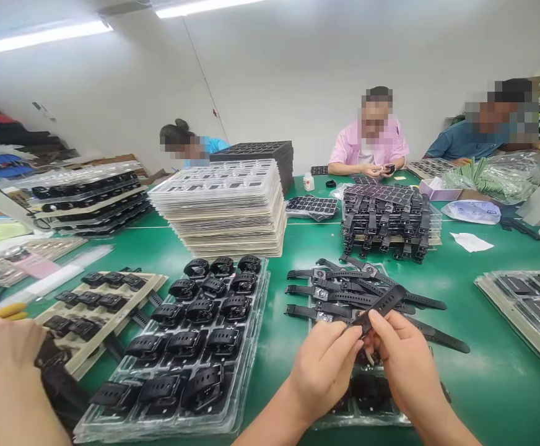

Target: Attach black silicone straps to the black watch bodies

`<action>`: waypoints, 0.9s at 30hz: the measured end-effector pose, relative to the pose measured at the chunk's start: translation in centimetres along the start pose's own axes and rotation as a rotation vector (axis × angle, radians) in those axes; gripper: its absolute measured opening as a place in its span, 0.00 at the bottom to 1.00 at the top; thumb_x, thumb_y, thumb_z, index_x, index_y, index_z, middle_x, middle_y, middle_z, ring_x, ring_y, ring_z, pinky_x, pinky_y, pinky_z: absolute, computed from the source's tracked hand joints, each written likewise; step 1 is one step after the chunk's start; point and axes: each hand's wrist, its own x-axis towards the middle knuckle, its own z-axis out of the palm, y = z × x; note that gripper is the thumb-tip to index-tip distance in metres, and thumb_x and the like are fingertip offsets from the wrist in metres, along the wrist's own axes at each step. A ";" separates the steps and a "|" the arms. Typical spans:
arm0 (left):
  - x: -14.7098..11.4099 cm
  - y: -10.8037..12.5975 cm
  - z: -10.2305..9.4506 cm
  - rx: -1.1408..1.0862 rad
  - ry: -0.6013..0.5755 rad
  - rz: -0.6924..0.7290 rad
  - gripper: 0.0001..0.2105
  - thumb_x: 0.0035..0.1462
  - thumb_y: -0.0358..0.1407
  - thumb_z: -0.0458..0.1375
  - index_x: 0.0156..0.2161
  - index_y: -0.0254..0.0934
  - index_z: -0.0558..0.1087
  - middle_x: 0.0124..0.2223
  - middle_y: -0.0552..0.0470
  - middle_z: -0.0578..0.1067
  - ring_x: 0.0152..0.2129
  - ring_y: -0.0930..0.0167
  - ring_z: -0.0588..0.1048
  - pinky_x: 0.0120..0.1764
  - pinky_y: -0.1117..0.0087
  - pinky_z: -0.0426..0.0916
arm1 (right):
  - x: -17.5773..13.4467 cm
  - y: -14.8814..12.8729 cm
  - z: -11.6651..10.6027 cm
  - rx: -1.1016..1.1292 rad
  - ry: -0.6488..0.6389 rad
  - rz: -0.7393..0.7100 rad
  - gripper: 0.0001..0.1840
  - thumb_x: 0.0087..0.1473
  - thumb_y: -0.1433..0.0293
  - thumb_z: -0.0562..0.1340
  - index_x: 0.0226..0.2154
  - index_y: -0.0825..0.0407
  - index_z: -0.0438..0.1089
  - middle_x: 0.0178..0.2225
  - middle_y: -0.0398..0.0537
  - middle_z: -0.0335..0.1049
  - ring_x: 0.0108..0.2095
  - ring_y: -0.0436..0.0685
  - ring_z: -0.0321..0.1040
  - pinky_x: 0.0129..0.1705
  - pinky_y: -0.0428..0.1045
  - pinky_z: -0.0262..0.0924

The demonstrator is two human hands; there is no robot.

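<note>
Both my hands meet over the near middle of the table. My left hand (322,362) and my right hand (402,347) pinch a black watch strap (387,302) from either side. Its holed end points up and to the right; my fingers hide its lower part, so I cannot tell whether a watch body is attached. Just beyond lie several black smartwatches (322,293) with straps spread flat, in a loose heap. Below my hands is a clear plastic tray (360,421) with dark items in it. To the left, a clear tray (251,371) carries rows of watches with closed straps.
Stacked trays (218,217) stand mid-table, beside a pile of watches on trays (384,217). Another tray stack (530,328) is at right. A nearby person's hand (5,353) is at far left, beside a beige tray (135,297). Several people sit across the table.
</note>
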 end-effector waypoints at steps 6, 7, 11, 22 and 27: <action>0.1 0.3 -0.4 -0.054 -0.055 -0.042 0.12 0.64 0.23 0.54 0.50 0.33 0.73 0.36 0.44 0.80 0.30 0.67 0.75 0.32 0.68 0.72 | 0.0 -0.2 -0.6 -0.331 -0.047 -0.269 0.22 0.62 0.55 0.62 0.22 0.50 0.71 0.23 0.43 0.64 0.26 0.55 0.62 0.28 0.47 0.60; 0.0 0.3 -0.4 -0.126 -0.056 -0.132 0.11 0.65 0.24 0.54 0.49 0.35 0.74 0.37 0.44 0.80 0.31 0.67 0.76 0.34 0.68 0.72 | 0.0 -0.2 -0.7 -0.384 -0.126 -0.334 0.19 0.63 0.57 0.61 0.25 0.49 0.74 0.26 0.44 0.67 0.29 0.56 0.65 0.31 0.48 0.63; -0.1 0.4 -0.2 -0.603 0.000 -0.772 0.07 0.68 0.36 0.56 0.42 0.37 0.75 0.37 0.48 0.79 0.33 0.70 0.77 0.37 0.71 0.72 | 0.0 -0.1 -0.8 -0.556 -0.346 -0.466 0.18 0.62 0.64 0.63 0.55 0.41 0.75 0.47 0.47 0.73 0.48 0.60 0.70 0.51 0.52 0.65; 0.4 0.3 -0.1 -1.072 0.186 -1.060 0.19 0.57 0.50 0.66 0.44 0.39 0.71 0.32 0.55 0.71 0.27 0.75 0.69 0.33 0.76 0.66 | -0.8 -0.3 -0.6 -0.608 -0.290 -0.345 0.24 0.56 0.70 0.61 0.56 0.41 0.71 0.42 0.45 0.72 0.43 0.59 0.70 0.50 0.53 0.65; -0.3 0.5 -1.2 -0.959 -0.096 -0.930 0.20 0.65 0.54 0.54 0.47 0.39 0.73 0.39 0.49 0.74 0.33 0.70 0.71 0.38 0.72 0.68 | -1.3 -1.2 0.2 -0.585 -0.452 -0.246 0.22 0.51 0.71 0.66 0.50 0.45 0.74 0.43 0.46 0.75 0.43 0.61 0.72 0.47 0.53 0.66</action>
